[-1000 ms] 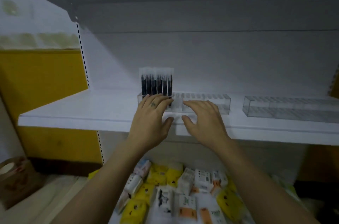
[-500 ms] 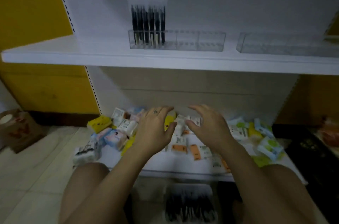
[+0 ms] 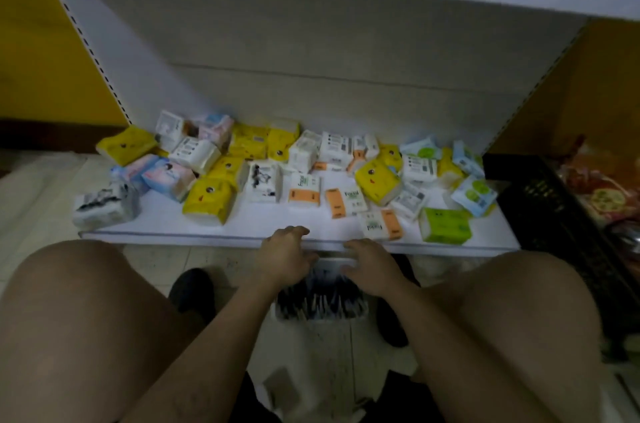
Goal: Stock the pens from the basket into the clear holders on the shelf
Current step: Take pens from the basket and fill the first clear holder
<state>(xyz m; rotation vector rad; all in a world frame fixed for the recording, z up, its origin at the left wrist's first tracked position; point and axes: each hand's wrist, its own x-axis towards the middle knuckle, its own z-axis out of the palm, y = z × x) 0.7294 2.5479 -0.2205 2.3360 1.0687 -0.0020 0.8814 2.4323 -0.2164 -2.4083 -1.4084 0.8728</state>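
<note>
Bare knees [image 3: 79, 284] are recorded at both lower corners. Between them, on the tiled floor, a small white basket [image 3: 334, 262] packed with dark pens [image 3: 322, 299] is set. The left hand [image 3: 284, 258] and right hand [image 3: 372, 268] are held just over its far end, fingers loosely curled and slightly apart, nothing gripped. Beyond, a white lower shelf [image 3: 242, 225] is strewn with yellow, white and green tissue packs [image 3: 207, 200]. A black plastic crate [image 3: 540, 200] is noted at right.

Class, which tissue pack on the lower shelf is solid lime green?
The lime green pack at the front right of the lower shelf; the rest are yellow, white, orange-marked, pink or blue.
</note>
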